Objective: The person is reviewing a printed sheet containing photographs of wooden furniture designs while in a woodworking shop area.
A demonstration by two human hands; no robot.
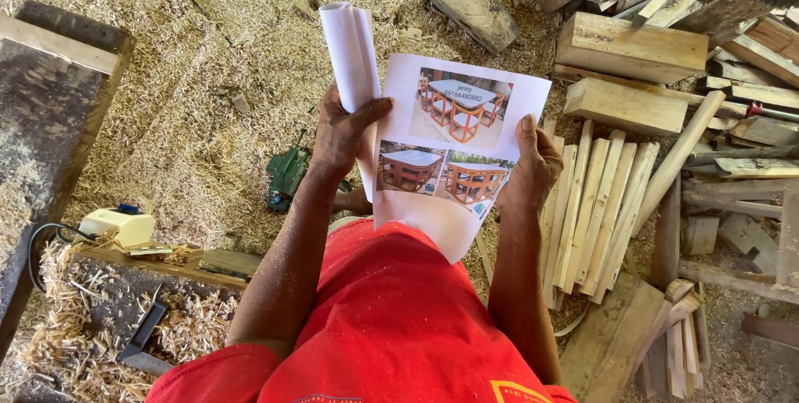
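Bright even daylight, soft shadows; paper sheet (pixel 449 149) slightly glary; sharp focus, mild wide-angle edge distortion.

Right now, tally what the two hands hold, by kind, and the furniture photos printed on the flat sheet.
Rolled white paper sheets, left hand: 1
Flat white printed paper sheets, both hands, right hand at its edge: 1
Furniture photos on it: 3
Total: 5

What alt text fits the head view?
Seen from above, a person in a red shirt holds a white printed sheet of wooden table-and-chair photos in the right hand, with a rolled white paper in the left hand. Sawdust floor; pale sawn wooden slats lie at right.
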